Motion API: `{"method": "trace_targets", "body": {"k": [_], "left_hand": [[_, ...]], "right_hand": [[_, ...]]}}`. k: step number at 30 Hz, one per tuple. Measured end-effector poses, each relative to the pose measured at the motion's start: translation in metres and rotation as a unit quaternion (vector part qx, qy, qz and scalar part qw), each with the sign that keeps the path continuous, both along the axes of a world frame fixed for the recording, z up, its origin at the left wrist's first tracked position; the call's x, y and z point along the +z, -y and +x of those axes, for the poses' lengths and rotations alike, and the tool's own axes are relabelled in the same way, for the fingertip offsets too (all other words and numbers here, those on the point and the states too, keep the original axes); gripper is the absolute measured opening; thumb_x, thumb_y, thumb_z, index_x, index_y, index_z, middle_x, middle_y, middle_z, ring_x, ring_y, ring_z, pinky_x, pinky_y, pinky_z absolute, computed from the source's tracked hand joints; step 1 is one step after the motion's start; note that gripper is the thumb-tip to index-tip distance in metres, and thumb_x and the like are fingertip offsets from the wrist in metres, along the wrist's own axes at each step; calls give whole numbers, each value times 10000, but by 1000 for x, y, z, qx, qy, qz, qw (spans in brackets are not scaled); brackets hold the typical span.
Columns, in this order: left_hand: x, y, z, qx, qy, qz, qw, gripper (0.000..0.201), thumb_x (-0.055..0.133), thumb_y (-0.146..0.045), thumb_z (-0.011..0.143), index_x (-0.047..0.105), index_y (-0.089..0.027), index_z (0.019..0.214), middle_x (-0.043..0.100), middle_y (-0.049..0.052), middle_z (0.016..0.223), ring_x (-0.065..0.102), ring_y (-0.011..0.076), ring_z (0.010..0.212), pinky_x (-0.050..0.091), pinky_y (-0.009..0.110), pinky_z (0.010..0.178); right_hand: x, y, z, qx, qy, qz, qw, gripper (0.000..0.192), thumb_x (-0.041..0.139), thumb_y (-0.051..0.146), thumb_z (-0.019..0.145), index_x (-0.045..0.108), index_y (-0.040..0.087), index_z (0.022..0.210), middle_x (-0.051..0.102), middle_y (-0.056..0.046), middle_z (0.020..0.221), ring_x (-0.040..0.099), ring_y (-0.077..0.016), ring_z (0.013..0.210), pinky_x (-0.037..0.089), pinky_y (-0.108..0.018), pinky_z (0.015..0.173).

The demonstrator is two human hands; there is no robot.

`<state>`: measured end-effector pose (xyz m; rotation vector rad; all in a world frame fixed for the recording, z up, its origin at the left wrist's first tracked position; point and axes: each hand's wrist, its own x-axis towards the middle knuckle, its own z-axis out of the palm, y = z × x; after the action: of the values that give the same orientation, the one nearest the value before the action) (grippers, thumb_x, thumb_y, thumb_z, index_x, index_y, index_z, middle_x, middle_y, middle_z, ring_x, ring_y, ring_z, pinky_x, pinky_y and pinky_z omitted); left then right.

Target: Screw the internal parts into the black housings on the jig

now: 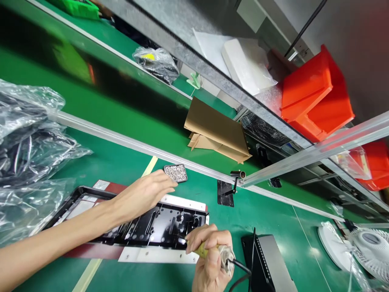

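My right hand (209,255) is wrapped round a yellow corded electric screwdriver (202,249). Its tip points left at a black panel (165,227) with holes and raised ribs. That panel lies in a red and white fixture (158,254) on the green bench. My left hand (152,187) reaches across the panel, fingers stretched out, its fingertips at the near edge of a small black tray (176,172) full of tiny metal screws. Whether a screw is between those fingertips is hidden. My left forearm covers part of the panel.
Plastic-wrapped parts (30,138) lie at the left. Behind a metal rail (121,136) is a folded cardboard piece (217,129). A dark grey device (270,263) and a white fan (364,247) stand at the right. Red bins (316,97) sit on the overhead shelf.
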<state>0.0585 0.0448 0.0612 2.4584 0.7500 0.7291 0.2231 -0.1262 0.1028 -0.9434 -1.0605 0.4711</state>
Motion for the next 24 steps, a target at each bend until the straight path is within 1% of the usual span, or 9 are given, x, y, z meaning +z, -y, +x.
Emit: {"method": "trace_targets", "body": {"k": [2, 3, 5, 8, 10, 12, 15, 19, 24], "left_hand": [[0, -25, -3, 49, -61, -30, 996, 381, 456, -277, 1135, 820, -204, 1217, 827, 93, 1213, 731, 274, 1115, 551, 406, 1053], [-1, -37, -3, 63, -88, -42, 993, 398, 445, -275, 1127, 824, -191, 1216, 832, 105, 1220, 742, 291, 1119, 549, 424, 1064], [-4, -56, -2, 70, -120, -51, 989, 418, 428, -252, 1110, 831, -172, 1188, 841, 123, 1198, 758, 310, 1107, 560, 425, 1023], [-13, -72, 6, 55, -144, -54, 987, 378, 464, -209, 1071, 842, -194, 1064, 844, 111, 1114, 758, 310, 1094, 555, 385, 930], [-21, -77, 14, 44, -155, -56, 985, 308, 527, -191, 1036, 828, -205, 977, 831, 102, 1064, 746, 306, 1081, 536, 369, 899], [-28, -80, 22, 38, -160, -56, 985, 255, 566, -186, 1017, 806, -205, 932, 810, 97, 1038, 727, 299, 1071, 515, 356, 875], [-33, -84, 30, 32, -167, -51, 984, 260, 553, -174, 1020, 757, -203, 861, 760, 93, 967, 691, 289, 1030, 478, 341, 814], [-29, -87, 35, 27, -194, -48, 979, 290, 522, -160, 1029, 697, -201, 802, 707, 97, 903, 649, 297, 1000, 420, 335, 738], [-20, -88, 43, 28, -234, -49, 971, 309, 517, -149, 1050, 677, -187, 788, 696, 94, 883, 650, 289, 1009, 443, 341, 766]], "right_hand": [[-5, 0, -2, -14, -23, 18, 999, 220, 516, 371, 1120, 581, 255, 944, 633, 28, 684, 568, -159, 618, 537, -285, 630], [-7, 0, -3, -13, -30, 21, 999, 217, 521, 373, 1118, 580, 255, 946, 631, 26, 683, 560, -162, 615, 531, -290, 630], [-8, 1, -1, 9, -30, 12, 999, 208, 523, 371, 1122, 584, 257, 959, 651, 15, 698, 567, -172, 627, 537, -311, 653], [-9, 4, 6, 47, -19, -10, 999, 206, 505, 370, 1131, 596, 257, 986, 699, -9, 745, 609, -192, 673, 547, -343, 691], [-10, 6, 10, 55, -14, -10, 998, 205, 498, 369, 1133, 595, 252, 996, 711, -18, 758, 625, -197, 683, 544, -349, 692], [-12, 6, 12, 57, -12, -10, 998, 202, 492, 365, 1133, 591, 250, 999, 715, -21, 760, 631, -198, 684, 544, -353, 694], [-13, 6, 12, 57, -15, -14, 998, 204, 484, 367, 1135, 589, 255, 1000, 719, -18, 760, 627, -196, 681, 541, -352, 699], [-12, 6, 11, 63, -24, -16, 998, 206, 501, 382, 1130, 591, 254, 996, 719, -16, 773, 624, -191, 684, 542, -352, 706], [-8, 6, 6, 48, -37, -22, 998, 222, 522, 401, 1129, 590, 252, 978, 707, -9, 757, 609, -186, 682, 531, -340, 699]]}}
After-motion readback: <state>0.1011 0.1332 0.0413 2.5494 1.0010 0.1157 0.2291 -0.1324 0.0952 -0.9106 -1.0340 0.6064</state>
